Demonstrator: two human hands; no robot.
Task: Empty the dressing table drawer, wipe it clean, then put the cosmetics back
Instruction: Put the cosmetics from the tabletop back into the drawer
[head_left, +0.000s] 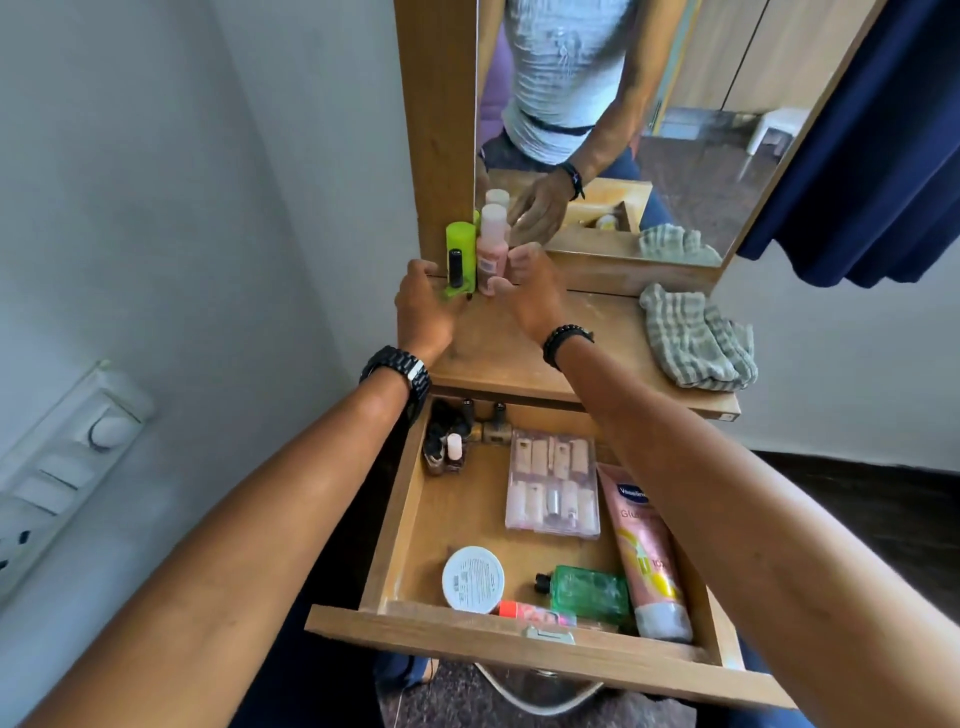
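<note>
The wooden drawer (405, 519) is pulled out below the dressing table top (498, 358). Inside lie several nail polish bottles (447, 441), a clear case of false nails (553, 483), a pink Vaseline tube (644, 551), a green flat bottle (587, 592), a white round jar (472, 578) and an orange-pink stick (535, 613). On the top, by the mirror, stand a lime green bottle (462, 244), a small black bottle (455, 267) in front of it, and a pink bottle (491, 249). My left hand (421, 306) and right hand (530, 291) flank these bottles with loosely spread fingers, gripping nothing.
A grey checked cloth (696, 343) lies crumpled on the right of the table top. The mirror (649, 130) rises behind the bottles in a wooden frame. A white switch panel (62, 467) is on the left wall; a dark blue curtain (872, 156) hangs at right.
</note>
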